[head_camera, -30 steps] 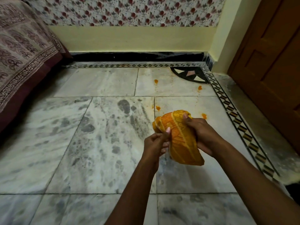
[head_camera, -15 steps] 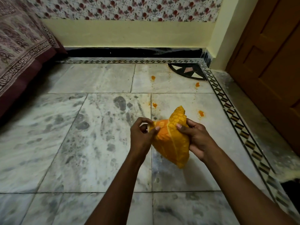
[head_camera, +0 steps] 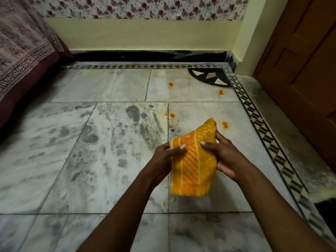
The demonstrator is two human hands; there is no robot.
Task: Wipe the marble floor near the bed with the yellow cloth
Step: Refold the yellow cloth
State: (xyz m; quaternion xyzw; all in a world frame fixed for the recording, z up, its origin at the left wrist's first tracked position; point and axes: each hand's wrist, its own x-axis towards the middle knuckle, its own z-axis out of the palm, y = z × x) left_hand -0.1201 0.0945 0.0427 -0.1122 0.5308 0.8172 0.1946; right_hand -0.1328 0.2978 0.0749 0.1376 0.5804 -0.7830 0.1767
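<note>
Cloth [head_camera: 195,164] between left hand [head_camera: 163,160] and right hand [head_camera: 224,157]

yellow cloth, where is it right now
In the head view the yellow cloth is right of centre, held above the marble floor between the left hand and right hand.

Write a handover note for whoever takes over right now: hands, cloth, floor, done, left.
Left hand pinches the near-left edge of the yellow cloth; right hand grips its right side. The cloth is bunched and held above the marble floor, not touching it.
Done: cloth in hand.
Left: orange spots lie on the tiles beyond the cloth, toward the door; the bed is far left. No spot looks wiped yet.
</note>
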